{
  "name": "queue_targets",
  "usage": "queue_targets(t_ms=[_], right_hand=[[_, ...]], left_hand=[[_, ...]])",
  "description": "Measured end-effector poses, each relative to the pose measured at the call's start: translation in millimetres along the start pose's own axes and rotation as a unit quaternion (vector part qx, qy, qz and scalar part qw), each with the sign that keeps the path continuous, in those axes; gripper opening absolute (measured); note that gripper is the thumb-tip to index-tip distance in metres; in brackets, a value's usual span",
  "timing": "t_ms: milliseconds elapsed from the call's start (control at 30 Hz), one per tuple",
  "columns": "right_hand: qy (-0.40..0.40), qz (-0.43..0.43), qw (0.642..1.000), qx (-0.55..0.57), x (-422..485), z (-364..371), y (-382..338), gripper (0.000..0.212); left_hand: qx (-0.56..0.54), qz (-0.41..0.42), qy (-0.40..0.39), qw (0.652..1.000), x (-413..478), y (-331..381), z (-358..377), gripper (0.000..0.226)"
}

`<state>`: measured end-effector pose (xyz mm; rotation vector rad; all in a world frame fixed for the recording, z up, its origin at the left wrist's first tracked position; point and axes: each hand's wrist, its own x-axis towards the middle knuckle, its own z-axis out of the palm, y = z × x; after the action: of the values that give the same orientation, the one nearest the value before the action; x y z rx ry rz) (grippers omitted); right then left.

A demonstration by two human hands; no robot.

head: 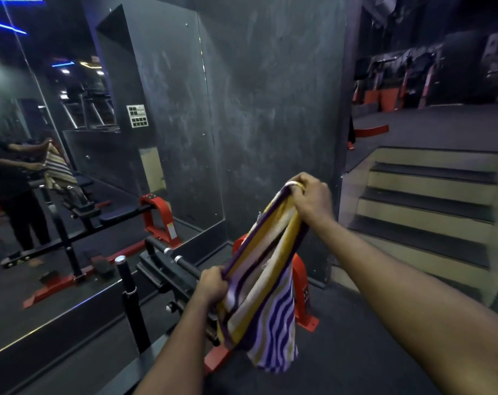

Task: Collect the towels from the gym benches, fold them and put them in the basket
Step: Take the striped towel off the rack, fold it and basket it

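A striped towel [266, 292] in purple, yellow and white hangs in the air between my two hands. My right hand [312, 196] grips its upper end, raised in front of the dark wall. Lower and nearer to me, my left hand [212, 285] clutches the other end of the top edge. The cloth sags doubled between them, and its loose part drops toward the floor. Behind and below the towel stands a black gym bench [168, 273] with a red base. No basket is in view.
A large wall mirror [56, 166] on the left reflects me holding the towel. A black upright post [129, 300] stands by the bench. Steps [430, 201] rise on the right toward an upper floor with red gym machines [396, 86]. The floor is dark rubber.
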<state>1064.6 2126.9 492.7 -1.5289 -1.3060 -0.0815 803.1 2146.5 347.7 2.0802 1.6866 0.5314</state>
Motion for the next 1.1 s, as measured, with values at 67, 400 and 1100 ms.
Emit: queue_targets(t_ms=[67, 400, 1100], right_hand=[[-0.008, 0.039, 0.997, -0.058, 5, -11, 19, 0.019], [-0.268, -0.074, 0.960, 0.035, -17, 2, 18, 0.008], [-0.306, 0.015, 0.950, 0.065, -3, -55, 19, 0.013]], left_hand=[[0.004, -0.030, 0.031, 0.999, 5, -18, -8, 0.022], [-0.310, -0.040, -0.225, 0.923, -9, 24, -31, 0.022], [-0.055, 0.077, -0.081, 0.992, 25, 51, 42, 0.030]])
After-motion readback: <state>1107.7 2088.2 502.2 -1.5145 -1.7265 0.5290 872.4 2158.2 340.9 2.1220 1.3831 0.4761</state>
